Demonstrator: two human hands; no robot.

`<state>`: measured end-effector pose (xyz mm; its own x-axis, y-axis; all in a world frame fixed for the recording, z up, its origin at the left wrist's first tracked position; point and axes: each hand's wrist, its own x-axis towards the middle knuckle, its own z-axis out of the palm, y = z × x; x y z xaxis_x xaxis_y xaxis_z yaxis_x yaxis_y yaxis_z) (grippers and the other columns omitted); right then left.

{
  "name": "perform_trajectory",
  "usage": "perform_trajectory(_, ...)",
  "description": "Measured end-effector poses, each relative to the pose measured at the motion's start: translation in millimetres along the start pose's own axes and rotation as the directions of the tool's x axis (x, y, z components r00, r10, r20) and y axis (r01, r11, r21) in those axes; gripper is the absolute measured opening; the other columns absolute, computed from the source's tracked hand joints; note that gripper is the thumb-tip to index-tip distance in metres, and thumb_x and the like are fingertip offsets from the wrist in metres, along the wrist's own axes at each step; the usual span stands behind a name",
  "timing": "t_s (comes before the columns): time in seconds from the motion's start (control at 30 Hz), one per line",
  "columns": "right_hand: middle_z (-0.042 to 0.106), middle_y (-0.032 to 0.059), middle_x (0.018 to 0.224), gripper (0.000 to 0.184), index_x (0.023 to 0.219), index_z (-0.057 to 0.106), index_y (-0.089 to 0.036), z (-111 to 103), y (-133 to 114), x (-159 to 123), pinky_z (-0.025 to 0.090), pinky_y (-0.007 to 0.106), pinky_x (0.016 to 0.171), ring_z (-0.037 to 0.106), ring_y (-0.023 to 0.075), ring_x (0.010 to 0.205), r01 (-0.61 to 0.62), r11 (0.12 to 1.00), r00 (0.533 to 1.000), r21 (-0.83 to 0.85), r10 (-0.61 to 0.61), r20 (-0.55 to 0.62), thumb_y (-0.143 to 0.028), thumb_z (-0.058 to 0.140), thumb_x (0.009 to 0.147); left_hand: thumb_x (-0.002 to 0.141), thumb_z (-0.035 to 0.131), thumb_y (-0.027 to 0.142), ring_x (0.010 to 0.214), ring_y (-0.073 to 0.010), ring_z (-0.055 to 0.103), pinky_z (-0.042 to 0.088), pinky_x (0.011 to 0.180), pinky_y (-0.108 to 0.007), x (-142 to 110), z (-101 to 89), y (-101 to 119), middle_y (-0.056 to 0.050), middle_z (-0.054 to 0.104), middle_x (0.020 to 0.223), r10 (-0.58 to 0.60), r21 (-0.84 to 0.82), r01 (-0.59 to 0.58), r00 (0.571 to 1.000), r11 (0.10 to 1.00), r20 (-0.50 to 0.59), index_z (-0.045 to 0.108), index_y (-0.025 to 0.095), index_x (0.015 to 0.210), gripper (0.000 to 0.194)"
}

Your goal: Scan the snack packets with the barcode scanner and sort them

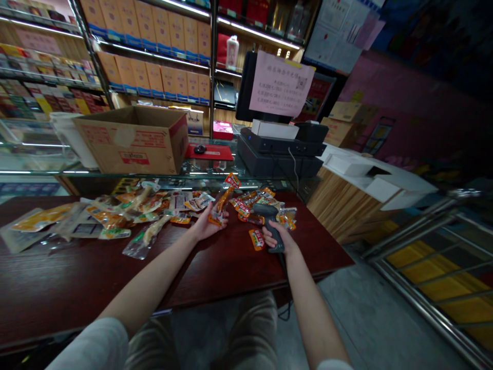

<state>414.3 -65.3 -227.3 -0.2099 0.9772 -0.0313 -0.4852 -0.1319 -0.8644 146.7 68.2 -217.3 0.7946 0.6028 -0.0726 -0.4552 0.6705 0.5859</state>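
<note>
My left hand (206, 224) is closed on an orange and red snack packet (225, 198), held tilted just above the dark red table. Wrapped round the handle of a dark grey barcode scanner (272, 231) is my right hand (280, 235); the scanner's head points left and its cord hangs down past the table edge. Beside the scanner lies a small orange packet (256, 240). Behind it a pile of similar orange packets (250, 201) rests on the table. To the left of my left hand spreads a larger heap of clear and coloured vacuum-packed foods (127, 208).
A cardboard box (134, 141) stands on the glass counter (208, 173) behind the table (185, 277). Right of it are a red mat (219, 152) with a mouse, and a monitor (244, 85) above a black cash drawer (277, 156). Metal railing (419, 288) runs at the right.
</note>
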Motion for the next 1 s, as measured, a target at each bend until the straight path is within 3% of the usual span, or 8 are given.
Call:
perform_trajectory(0.17, 0.045, -0.0112, 0.054, 0.037, 0.101, 0.053, -0.018, 2.8, 1.9, 1.3, 0.023, 0.018, 0.031, 0.022, 0.0023, 0.031, -0.047, 0.999, 0.999, -0.023, 0.047, 0.013, -0.047, 0.067, 0.082, 0.094, 0.05, 0.054, 0.083, -0.0203, 0.069, 0.052, 0.079, -0.036, 7.7, -7.6, -3.3, -0.009, 0.07, 0.099, 0.146, 0.111, -0.143, 0.989, 0.983, -0.016, 0.045, 0.029, 0.144, 0.056)
perform_trajectory(0.3, 0.046, -0.011, 0.055, 0.037, 0.102, 0.053, -0.018, 3.3, 5.3, 2.5, 0.024, 0.018, 0.031, 0.024, 0.0025, 0.031, -0.095, 0.995, 0.993, -0.027, 0.097, 0.071, -0.047, 0.066, 0.084, 0.095, 0.049, 0.054, 0.084, -0.0191, 0.069, 0.053, 0.082, -0.036, 11.3, -9.9, -3.2, -0.008, 0.07, 0.101, 0.213, 0.103, -0.206, 0.975, 0.973, -0.06, 0.036, 0.034, 0.151, 0.06)
perform_trajectory(0.53, 0.047, -0.0112, 0.056, 0.035, 0.103, 0.052, -0.019, 0.4, 9.2, 3.9, 0.027, 0.017, 0.032, 0.027, 0.0031, 0.031, -0.108, 0.993, 0.991, -0.041, 0.111, 0.076, -0.046, 0.065, 0.085, 0.097, 0.046, 0.051, 0.085, -0.0197, 0.069, 0.053, 0.082, -0.037, 10.0, -8.7, -0.3, -0.007, 0.069, 0.107, 0.206, 0.065, -0.202, 0.976, 0.977, -0.072, 0.037, 0.038, 0.149, 0.055)
perform_trajectory(0.7, 0.048, -0.0116, 0.056, 0.033, 0.1, 0.051, -0.02, -0.2, 11.1, 4.9, 0.029, 0.017, 0.033, 0.029, 0.0031, 0.031, -0.089, 0.994, 0.992, -0.059, 0.094, 0.08, -0.045, 0.066, 0.085, 0.096, 0.047, 0.05, 0.084, -0.0214, 0.067, 0.053, 0.081, -0.039, 15.8, -10.4, -2.4, -0.012, 0.069, 0.108, 0.167, 0.018, -0.167, 0.971, 0.986, -0.173, 0.055, 0.019, 0.135, 0.05)
perform_trajectory(0.8, 0.047, -0.0117, 0.056, 0.032, 0.1, 0.051, -0.02, 0.2, 11.3, 5.3, 0.029, 0.017, 0.033, 0.029, 0.0029, 0.031, -0.094, 0.994, 0.991, -0.063, 0.099, 0.085, -0.044, 0.065, 0.086, 0.094, 0.052, 0.049, 0.085, -0.0212, 0.067, 0.053, 0.08, -0.038, 17.6, -9.8, -3.1, -0.012, 0.07, 0.108, 0.165, 0.005, -0.168, 0.968, 0.986, -0.188, 0.06, 0.016, 0.125, 0.046)
perform_trajectory(1.0, 0.047, -0.0112, 0.056, 0.033, 0.101, 0.052, -0.019, 1.1, 7.3, 3.4, 0.028, 0.017, 0.032, 0.026, 0.0028, 0.031, -0.094, 0.995, 0.991, -0.023, 0.096, 0.091, -0.045, 0.064, 0.085, 0.09, 0.058, 0.05, 0.066, -0.0143, 0.061, 0.043, 0.054, -0.023, 13.9, -5.6, 0.0, -0.007, 0.068, 0.087, 0.23, 0.028, -0.228, 0.955, 0.973, -0.187, 0.063, 0.019, 0.113, 0.039)
